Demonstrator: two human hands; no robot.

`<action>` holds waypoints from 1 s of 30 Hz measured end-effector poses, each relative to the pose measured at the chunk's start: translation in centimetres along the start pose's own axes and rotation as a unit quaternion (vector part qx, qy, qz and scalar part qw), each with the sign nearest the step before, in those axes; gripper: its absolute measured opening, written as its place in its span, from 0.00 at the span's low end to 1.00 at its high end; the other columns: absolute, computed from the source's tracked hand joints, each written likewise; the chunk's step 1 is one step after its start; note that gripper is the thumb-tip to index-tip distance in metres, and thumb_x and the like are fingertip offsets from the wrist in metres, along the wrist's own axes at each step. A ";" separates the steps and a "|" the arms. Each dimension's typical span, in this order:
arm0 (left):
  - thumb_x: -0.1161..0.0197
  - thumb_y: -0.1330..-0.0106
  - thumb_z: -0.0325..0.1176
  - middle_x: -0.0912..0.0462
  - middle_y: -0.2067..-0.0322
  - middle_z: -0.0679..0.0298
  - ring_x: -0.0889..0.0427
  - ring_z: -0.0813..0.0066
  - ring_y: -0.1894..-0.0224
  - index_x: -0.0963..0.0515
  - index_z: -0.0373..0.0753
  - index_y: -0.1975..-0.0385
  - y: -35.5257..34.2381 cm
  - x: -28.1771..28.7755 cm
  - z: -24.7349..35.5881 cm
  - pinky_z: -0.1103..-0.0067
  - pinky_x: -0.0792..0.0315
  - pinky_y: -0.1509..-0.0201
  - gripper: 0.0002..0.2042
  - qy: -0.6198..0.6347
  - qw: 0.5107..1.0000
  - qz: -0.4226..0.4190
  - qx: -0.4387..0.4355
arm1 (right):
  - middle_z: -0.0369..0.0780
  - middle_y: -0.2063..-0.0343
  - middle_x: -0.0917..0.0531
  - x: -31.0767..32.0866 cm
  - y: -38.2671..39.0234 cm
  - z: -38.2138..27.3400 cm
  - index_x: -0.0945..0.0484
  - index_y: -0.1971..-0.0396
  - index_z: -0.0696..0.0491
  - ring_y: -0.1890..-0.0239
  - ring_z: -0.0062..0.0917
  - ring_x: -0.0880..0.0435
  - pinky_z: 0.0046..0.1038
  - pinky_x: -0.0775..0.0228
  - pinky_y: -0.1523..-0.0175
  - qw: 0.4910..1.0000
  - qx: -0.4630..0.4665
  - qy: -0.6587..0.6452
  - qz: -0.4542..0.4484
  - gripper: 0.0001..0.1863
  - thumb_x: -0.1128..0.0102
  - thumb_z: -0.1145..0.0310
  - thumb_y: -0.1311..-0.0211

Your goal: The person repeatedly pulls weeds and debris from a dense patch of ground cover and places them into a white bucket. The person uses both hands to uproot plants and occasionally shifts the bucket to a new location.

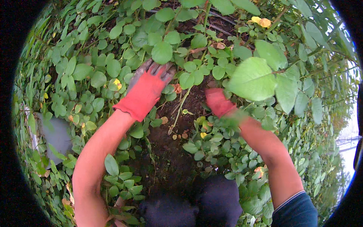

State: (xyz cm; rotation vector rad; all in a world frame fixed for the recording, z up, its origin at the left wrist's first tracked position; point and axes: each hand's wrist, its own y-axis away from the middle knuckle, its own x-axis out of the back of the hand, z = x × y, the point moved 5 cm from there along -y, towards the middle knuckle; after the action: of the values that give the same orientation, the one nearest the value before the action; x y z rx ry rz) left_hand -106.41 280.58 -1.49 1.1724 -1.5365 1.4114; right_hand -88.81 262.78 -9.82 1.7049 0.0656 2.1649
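My left hand [145,89], in a red work glove with dirty grey fingers, reaches into the leafy plants ahead of me. Its fingers are stretched out and a little apart, with the tips partly under green leaves [162,52]. Nothing shows in its grasp. To the right, my right hand [218,101] wears a matching red glove and reaches in low over the soil. Leaves cover its fingers, so what they touch or hold is hidden. Between the two hands a thin leafy stem [182,106] slants down over dark soil [166,142].
Dense leafy stems surround both arms. Large leaves [253,78] hang close above my right hand. Yellow petals [261,21] show at the top right. My dark-clad knees [217,200] are at the bottom. A grey object [56,138] lies among leaves at left.
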 end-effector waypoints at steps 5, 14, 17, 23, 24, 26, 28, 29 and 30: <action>0.32 0.51 0.33 0.34 0.37 0.59 0.37 0.58 0.33 0.33 0.46 0.38 0.1 0.3 0.1 0.61 0.46 0.28 0.35 -0.006 1.000 0.024 0.001 | 0.46 0.70 0.15 1.5 2.8 1.1 0.17 0.73 0.52 0.66 0.37 0.15 0.36 0.22 0.60 0.998 -0.012 -0.055 -0.021 0.07 0.37 0.69 0.54; 0.33 0.53 0.31 0.31 0.39 0.59 0.36 0.60 0.33 0.33 0.46 0.39 0.1 0.0 0.5 0.63 0.47 0.27 0.34 0.009 0.999 0.032 0.006 | 0.47 0.70 0.16 2.7 4.2 0.4 0.18 0.68 0.53 0.67 0.36 0.17 0.36 0.24 0.60 0.993 -0.031 -0.112 -0.028 0.10 0.37 0.66 0.50; 0.33 0.53 0.32 0.31 0.39 0.59 0.36 0.60 0.33 0.32 0.46 0.39 0.3 -0.3 0.4 0.63 0.47 0.27 0.34 -0.010 0.999 0.041 0.010 | 0.47 0.70 0.16 2.4 2.8 -0.8 0.18 0.67 0.54 0.68 0.36 0.17 0.36 0.24 0.59 0.993 -0.027 -0.116 -0.014 0.11 0.37 0.66 0.49; 0.39 0.46 0.31 0.31 0.39 0.60 0.35 0.60 0.34 0.31 0.46 0.40 0.5 -0.1 0.8 0.64 0.45 0.27 0.28 -0.020 0.998 0.057 0.012 | 0.48 0.69 0.16 2.7 2.4 -0.2 0.19 0.64 0.55 0.68 0.36 0.18 0.36 0.25 0.59 0.988 -0.044 -0.149 -0.025 0.12 0.37 0.64 0.46; 0.41 0.44 0.31 0.30 0.39 0.60 0.34 0.60 0.34 0.31 0.46 0.41 0.4 -0.3 0.9 0.64 0.44 0.27 0.27 -0.022 0.997 0.070 0.015 | 0.48 0.69 0.16 2.7 2.5 -0.2 0.19 0.63 0.55 0.69 0.36 0.18 0.36 0.26 0.59 0.986 -0.044 -0.157 -0.024 0.13 0.37 0.64 0.46; 0.45 0.40 0.31 0.29 0.40 0.61 0.32 0.61 0.36 0.31 0.45 0.41 0.4 -0.5 1.0 0.64 0.42 0.28 0.24 -0.034 0.995 0.091 0.014 | 0.49 0.69 0.16 2.8 2.7 -0.3 0.19 0.62 0.55 0.69 0.36 0.18 0.36 0.26 0.59 0.983 -0.047 -0.176 -0.024 0.13 0.37 0.64 0.45; 0.46 0.40 0.31 0.29 0.40 0.62 0.31 0.62 0.36 0.30 0.45 0.42 0.1 -0.7 1.1 0.64 0.42 0.28 0.23 -0.035 0.994 0.099 0.015 | 0.49 0.69 0.16 3.3 3.4 -0.1 0.19 0.61 0.56 0.69 0.36 0.19 0.36 0.26 0.59 0.977 -0.056 -0.207 -0.026 0.14 0.37 0.63 0.44; 0.46 0.40 0.32 0.28 0.41 0.62 0.31 0.62 0.36 0.30 0.46 0.42 0.1 -0.7 1.1 0.64 0.42 0.29 0.23 -0.038 0.994 0.102 0.016 | 0.49 0.69 0.16 3.6 3.6 -0.1 0.19 0.61 0.56 0.69 0.36 0.19 0.36 0.26 0.59 0.971 -0.061 -0.229 -0.025 0.14 0.37 0.63 0.44; 0.47 0.39 0.32 0.29 0.39 0.62 0.32 0.63 0.35 0.30 0.46 0.43 0.2 -0.6 1.0 0.64 0.42 0.28 0.22 -0.050 0.994 0.091 0.026 | 0.49 0.69 0.16 4.2 3.9 -0.2 0.19 0.60 0.56 0.69 0.36 0.19 0.36 0.27 0.59 0.963 -0.065 -0.259 -0.025 0.15 0.37 0.63 0.44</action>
State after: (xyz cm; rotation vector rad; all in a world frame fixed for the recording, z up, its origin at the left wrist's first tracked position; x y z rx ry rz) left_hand -106.35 279.69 -2.28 1.1740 -1.7216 1.5390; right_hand -90.79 260.53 -4.95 2.1003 -0.1690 1.5864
